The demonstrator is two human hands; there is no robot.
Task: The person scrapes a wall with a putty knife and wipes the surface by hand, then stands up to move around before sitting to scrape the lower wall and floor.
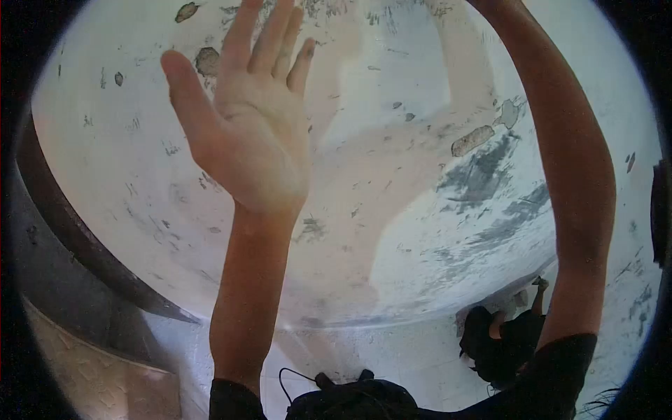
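Note:
My left hand (259, 133) is raised in front of a scuffed white wall (350, 203), palm turned toward me, fingers stretched and thumb spread wide. Nothing is in it. A chipped patch (208, 61) shows on the wall right beside its fingers. My right arm (570, 154) reaches up along the right side, and only the base of my right hand (494, 5) enters at the top edge; its fingers are cut off. Between the arms, a long bare patch (472, 141) and a dark grey smear (483, 175) mark the wall.
Another person (500, 343) in dark clothing crouches by the foot of the wall at lower right, one arm raised against it. A dark opening edge (77, 238) runs down the left, with a tan patterned panel (98, 364) below. Pale floor (420, 357) lies beneath me.

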